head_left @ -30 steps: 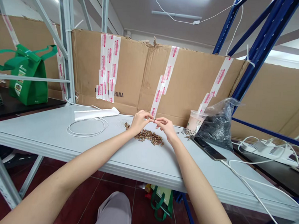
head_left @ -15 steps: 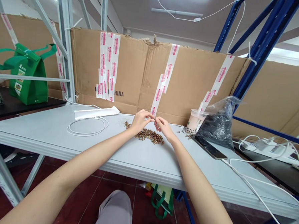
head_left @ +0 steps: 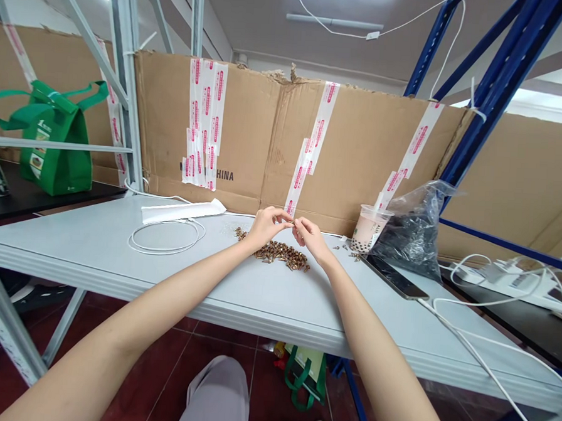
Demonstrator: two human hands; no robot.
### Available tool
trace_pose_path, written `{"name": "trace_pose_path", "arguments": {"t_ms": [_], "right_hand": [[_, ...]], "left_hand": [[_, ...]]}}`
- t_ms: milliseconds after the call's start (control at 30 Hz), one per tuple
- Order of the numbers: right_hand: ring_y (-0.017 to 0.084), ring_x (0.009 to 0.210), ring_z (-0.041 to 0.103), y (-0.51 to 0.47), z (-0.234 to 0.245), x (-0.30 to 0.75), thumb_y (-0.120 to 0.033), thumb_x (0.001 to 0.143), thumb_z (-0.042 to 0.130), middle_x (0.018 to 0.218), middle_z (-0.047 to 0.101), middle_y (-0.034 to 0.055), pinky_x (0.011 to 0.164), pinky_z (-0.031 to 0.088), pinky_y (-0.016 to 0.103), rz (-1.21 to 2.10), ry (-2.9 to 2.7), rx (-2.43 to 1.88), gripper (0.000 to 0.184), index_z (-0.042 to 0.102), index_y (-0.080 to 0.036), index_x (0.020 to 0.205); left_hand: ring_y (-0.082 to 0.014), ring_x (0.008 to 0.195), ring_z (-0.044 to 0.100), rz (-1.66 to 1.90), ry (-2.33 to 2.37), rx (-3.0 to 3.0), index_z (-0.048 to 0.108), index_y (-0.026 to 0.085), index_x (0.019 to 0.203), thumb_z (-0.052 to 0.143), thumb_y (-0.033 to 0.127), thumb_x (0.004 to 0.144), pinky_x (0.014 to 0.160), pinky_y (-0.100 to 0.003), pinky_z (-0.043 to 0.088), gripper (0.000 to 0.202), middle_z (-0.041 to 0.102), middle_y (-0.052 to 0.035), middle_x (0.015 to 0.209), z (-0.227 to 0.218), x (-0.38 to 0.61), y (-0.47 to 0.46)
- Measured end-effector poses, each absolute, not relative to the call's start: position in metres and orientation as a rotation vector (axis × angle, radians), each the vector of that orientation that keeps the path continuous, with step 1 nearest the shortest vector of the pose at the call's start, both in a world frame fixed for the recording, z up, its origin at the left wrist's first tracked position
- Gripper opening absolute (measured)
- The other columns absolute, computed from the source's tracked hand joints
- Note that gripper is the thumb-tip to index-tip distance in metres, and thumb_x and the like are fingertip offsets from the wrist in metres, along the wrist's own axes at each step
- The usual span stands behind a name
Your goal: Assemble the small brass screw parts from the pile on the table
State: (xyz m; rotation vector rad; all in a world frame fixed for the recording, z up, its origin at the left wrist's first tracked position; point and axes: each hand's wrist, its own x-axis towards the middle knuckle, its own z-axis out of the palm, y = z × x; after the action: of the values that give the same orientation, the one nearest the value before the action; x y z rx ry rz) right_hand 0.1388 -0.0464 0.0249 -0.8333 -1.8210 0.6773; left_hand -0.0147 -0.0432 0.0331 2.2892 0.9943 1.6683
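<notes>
Above the table, my left hand and my right hand meet fingertip to fingertip. Both are closed in a pinch around one small brass-coloured screw, mostly hidden by the fingers. Just below and behind my hands lies a loose pile of brass-coloured screws, partly covered by my left hand and wrist. A few small metal pieces are scattered right of my right hand, near the cup.
On the right of the grey table stand a bubble tea cup, a plastic bag of dark material and a phone with its cable. A coiled white cable and a white folded strip lie left. Cardboard walls the back.
My hands stay together in nearly the same place, with slight finger movement around the screw. The whole view has shifted a little; the pile looks unchanged.
</notes>
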Motion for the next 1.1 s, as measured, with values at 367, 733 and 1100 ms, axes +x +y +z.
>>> {"name": "trace_pose_path", "arguments": {"t_ms": [367,733,1100], "right_hand": [[0.009,0.047,0.034,-0.0522,0.0301,0.1376,-0.055,0.076,0.041,0.052,0.039,-0.0032,0.046,0.028,0.022,0.444,-1.805,-0.867,0.038,0.047,-0.019,0.066],[0.007,0.043,0.026,-0.0515,0.029,0.1352,-0.059,0.075,0.039,0.049,0.028,-0.0035,0.042,0.022,0.022,0.734,-1.78,-0.838,0.046,0.035,-0.018,0.054],[0.008,0.048,0.032,-0.0479,0.0231,0.1367,-0.056,0.081,0.027,0.053,0.037,-0.0026,0.046,0.026,0.021,0.587,-1.896,-0.929,0.046,0.04,-0.017,0.062]], "left_hand": [[-0.0112,0.057,0.045,1.716,0.896,2.1,0.068,0.016,0.074,0.064,0.038,0.064,0.057,-0.025,0.036,0.025,0.06,-0.0021,0.065,0.0278,-0.0127,-0.0343],[-0.012,0.06,0.046,1.695,0.969,2.206,0.068,0.019,0.074,0.066,0.033,0.064,0.06,-0.025,0.037,0.018,0.06,-0.0016,0.066,0.0286,-0.0129,-0.0399],[-0.0113,0.061,0.046,1.734,1.004,2.264,0.068,0.019,0.076,0.065,0.029,0.066,0.061,-0.024,0.037,0.014,0.06,-0.0003,0.067,0.0269,-0.0126,-0.0386]]}}
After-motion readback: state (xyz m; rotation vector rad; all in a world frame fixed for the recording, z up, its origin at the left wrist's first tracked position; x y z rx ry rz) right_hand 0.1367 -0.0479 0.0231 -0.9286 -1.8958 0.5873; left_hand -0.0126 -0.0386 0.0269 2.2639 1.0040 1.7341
